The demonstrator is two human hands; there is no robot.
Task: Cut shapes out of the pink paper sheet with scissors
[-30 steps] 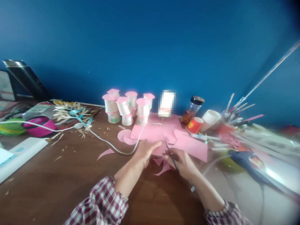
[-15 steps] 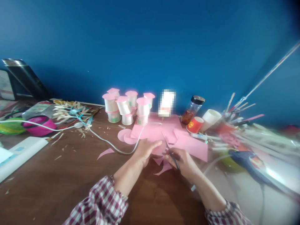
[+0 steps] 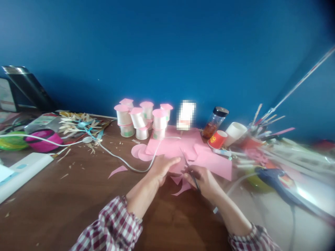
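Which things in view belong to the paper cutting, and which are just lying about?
Seem part of it:
right hand, holding scissors
left hand, holding pink piece
pink sheets
pink discs
pink offcuts
probably pink-topped white stacks

Seem just lying about:
lidded bottle
red cup
white cup
white cable

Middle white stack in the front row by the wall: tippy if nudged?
Probably tippy: its upper cylinder leans and looks off-centre over the lower cylinder. Its pink top likely bends at the edge, being sheet-thin and overhanging. Whether the tiers are glued together doesn't show.
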